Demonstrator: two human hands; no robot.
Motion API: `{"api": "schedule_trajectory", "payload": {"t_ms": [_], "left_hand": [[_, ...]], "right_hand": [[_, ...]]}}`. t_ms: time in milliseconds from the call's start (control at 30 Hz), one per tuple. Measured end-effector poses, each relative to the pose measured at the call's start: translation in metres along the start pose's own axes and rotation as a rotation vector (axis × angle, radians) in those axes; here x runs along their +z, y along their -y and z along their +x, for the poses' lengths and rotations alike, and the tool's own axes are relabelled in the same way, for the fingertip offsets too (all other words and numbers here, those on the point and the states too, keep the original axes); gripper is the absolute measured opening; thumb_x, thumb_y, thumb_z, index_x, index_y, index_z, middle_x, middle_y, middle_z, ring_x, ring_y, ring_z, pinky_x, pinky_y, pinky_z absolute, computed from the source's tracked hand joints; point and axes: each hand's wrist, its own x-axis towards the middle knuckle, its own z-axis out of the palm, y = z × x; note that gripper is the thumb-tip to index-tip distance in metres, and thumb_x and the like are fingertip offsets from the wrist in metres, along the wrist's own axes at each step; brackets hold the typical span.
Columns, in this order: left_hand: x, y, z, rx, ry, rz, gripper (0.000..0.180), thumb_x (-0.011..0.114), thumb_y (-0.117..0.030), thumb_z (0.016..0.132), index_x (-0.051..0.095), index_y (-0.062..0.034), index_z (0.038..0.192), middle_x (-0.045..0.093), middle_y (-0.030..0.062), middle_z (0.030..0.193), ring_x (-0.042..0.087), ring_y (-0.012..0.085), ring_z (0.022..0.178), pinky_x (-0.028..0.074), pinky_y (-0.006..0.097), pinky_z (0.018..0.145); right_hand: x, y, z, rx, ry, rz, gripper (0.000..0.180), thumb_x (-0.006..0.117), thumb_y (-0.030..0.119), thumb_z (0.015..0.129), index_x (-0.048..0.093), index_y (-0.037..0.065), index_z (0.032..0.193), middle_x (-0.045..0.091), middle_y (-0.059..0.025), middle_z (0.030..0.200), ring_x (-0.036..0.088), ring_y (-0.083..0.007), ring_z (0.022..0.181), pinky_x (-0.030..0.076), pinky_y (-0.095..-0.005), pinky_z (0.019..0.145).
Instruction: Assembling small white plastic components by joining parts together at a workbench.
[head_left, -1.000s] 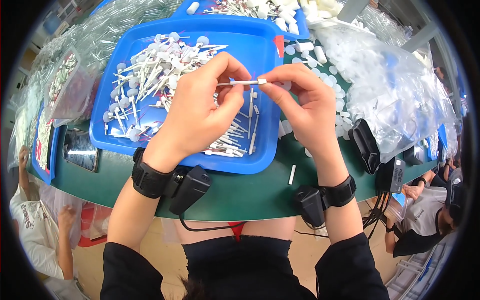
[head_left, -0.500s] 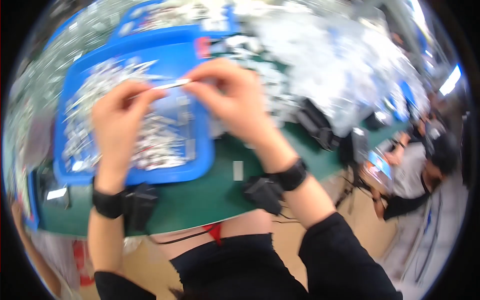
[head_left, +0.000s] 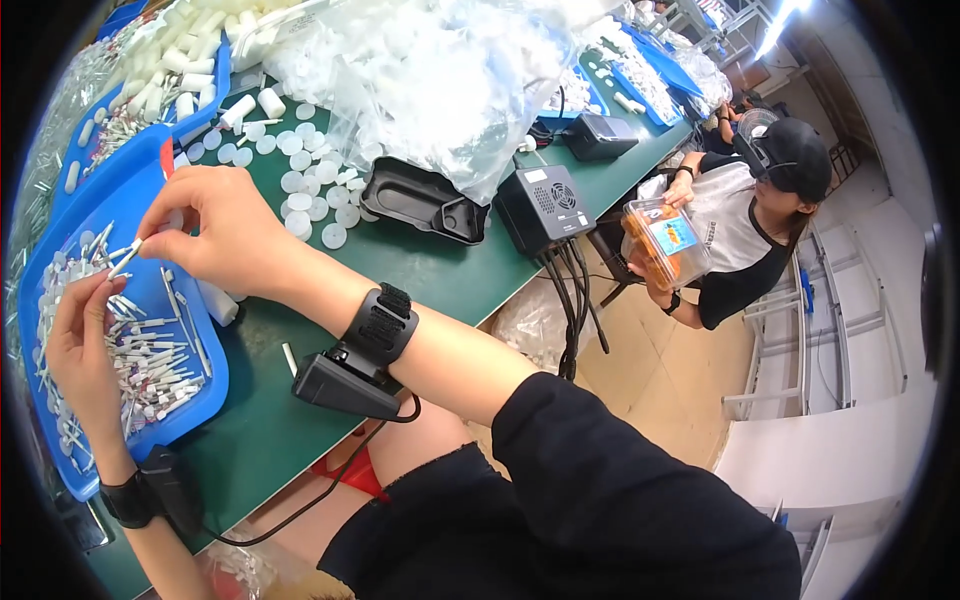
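Note:
Between my two hands a thin white plastic stick (head_left: 124,260) is held at a slant. My right hand (head_left: 215,225) pinches its upper end between thumb and fingertips. At the lower end, my left hand (head_left: 82,345) has its thumb and fingers pinched together. Both hands are above a blue tray (head_left: 130,185), which holds a heap of small white sticks (head_left: 155,365) and bits. Partly behind my right hand, a white cylinder (head_left: 217,302) lies at the tray's right side. Black straps with small black devices circle both my wrists.
Translucent discs (head_left: 312,190), a black plastic shell (head_left: 425,203) and a cabled black box (head_left: 545,205) lie on the green table. Beyond are a large clear bag (head_left: 420,90) of white pieces and a blue tray of white cylinders (head_left: 195,80). A seated person at right holds a clear box (head_left: 667,240).
The view has swung to the right, so my hands and the tray appear farther left. The stick stays pinched between my hands, now more steeply slanted.

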Motion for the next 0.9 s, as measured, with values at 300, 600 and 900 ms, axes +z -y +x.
{"api": "schedule_trajectory", "payload": {"t_ms": [300, 600, 900], "left_hand": [[-0.007, 0.004, -0.003, -0.014, 0.025, 0.06, 0.015, 0.053, -0.008, 0.095, 0.062, 0.0003, 0.104, 0.068, 0.0086, 0.093, 0.062, 0.0107, 0.086, 0.043, 0.021, 0.072], [-0.006, -0.004, -0.006, 0.027, 0.028, 0.064, 0.016, 0.052, -0.008, 0.096, 0.062, 0.0011, 0.104, 0.068, 0.009, 0.093, 0.061, 0.01, 0.086, 0.043, 0.021, 0.073], [-0.005, -0.002, -0.002, 0.055, 0.047, 0.081, 0.019, 0.05, -0.009, 0.097, 0.062, 0.0001, 0.108, 0.068, 0.01, 0.098, 0.063, 0.0133, 0.091, 0.045, 0.021, 0.078]], "right_hand": [[0.009, -0.001, -0.002, 0.017, -0.042, 0.069, 0.009, 0.074, 0.003, 0.066, 0.069, 0.001, 0.073, 0.062, -0.0085, 0.069, 0.057, -0.0155, 0.06, 0.045, -0.0276, 0.058], [0.013, -0.003, -0.005, -0.031, -0.08, 0.037, 0.009, 0.074, 0.002, 0.064, 0.069, 0.001, 0.072, 0.061, -0.0092, 0.066, 0.057, -0.0172, 0.059, 0.045, -0.0283, 0.056], [0.01, -0.004, 0.0, -0.059, -0.088, -0.017, 0.009, 0.074, 0.006, 0.066, 0.069, 0.001, 0.072, 0.06, -0.0096, 0.065, 0.057, -0.0182, 0.058, 0.044, -0.0292, 0.054]]}}
